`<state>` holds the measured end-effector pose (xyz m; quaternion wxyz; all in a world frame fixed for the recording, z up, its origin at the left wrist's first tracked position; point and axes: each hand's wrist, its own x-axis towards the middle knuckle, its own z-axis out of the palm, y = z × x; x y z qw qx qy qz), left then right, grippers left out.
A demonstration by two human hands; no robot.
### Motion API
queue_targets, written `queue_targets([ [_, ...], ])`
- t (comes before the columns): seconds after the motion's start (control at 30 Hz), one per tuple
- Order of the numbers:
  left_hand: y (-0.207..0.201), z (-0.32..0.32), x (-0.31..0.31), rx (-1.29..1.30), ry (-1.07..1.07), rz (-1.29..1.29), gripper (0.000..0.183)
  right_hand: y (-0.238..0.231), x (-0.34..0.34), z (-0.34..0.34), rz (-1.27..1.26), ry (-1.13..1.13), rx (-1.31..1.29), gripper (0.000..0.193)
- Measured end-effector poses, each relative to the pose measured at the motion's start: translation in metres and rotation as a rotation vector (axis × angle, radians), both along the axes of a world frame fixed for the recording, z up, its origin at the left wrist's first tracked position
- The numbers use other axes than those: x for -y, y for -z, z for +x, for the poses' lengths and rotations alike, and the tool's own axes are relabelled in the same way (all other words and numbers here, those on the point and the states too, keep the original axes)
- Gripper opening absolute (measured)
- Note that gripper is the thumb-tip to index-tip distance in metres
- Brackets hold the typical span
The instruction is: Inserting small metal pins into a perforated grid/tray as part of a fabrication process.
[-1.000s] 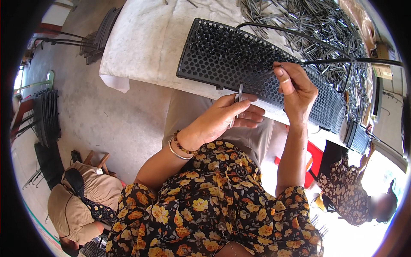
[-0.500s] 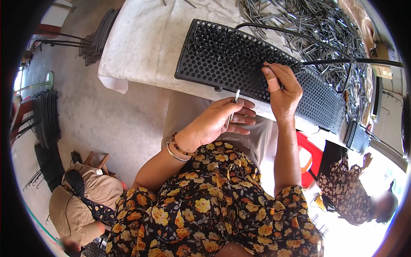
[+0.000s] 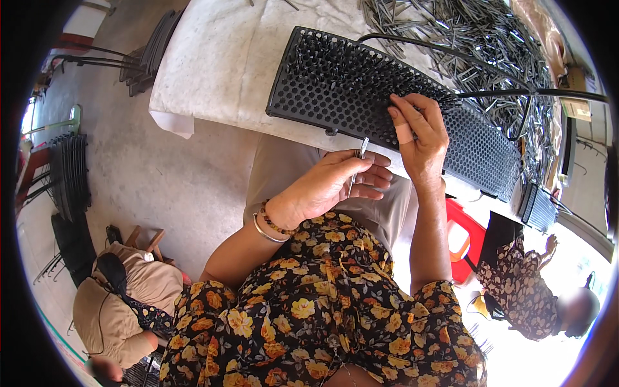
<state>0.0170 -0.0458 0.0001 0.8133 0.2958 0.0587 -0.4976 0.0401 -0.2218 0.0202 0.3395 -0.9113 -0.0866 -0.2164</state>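
Note:
A long black panel full of round holes lies along the table's near edge. Many dark narrow strips stick up from its far rows, while the nearer holes are bare. My right hand is over the panel's middle, thumb and fingertips pinched together at the edge of the strips. What that pinch holds is too small to make out. Just off the table edge, my left hand grips thin shiny strips between thumb and forefinger, its other fingers loosely curled.
A big heap of loose dark strips covers the far right of the white-covered table. A black bent rod reaches across the panel. A red stool is at the right. Co-workers sit at lower left and lower right.
My right hand has shifted slightly left along the panel, still pinched. The left hand has moved a little to the right with its strips.

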Motion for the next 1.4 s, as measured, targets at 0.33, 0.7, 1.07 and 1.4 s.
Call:
queue_targets([
  [0.33, -0.014, 0.000, -0.004, -0.041, 0.030, 0.063, 0.031, -0.026, -0.009, -0.030, 0.242, -0.057, -0.350, 0.026],
  [0.7, -0.002, 0.000, -0.001, 0.147, 0.126, 0.077, 0.022, -0.020, 0.000, -0.037, 0.729, 0.117, -0.447, 0.012],
  [1.07, -0.001, -0.005, 0.009, 0.024, -0.065, -0.048, 0.033, -0.001, 0.017, -0.009, 0.189, 0.280, -0.064, 0.013],
  [1.4, -0.007, -0.002, 0.006, 0.186, -0.043, 0.071, 0.033, -0.011, 0.009, -0.018, 0.116, 0.245, -0.073, 0.016],
])
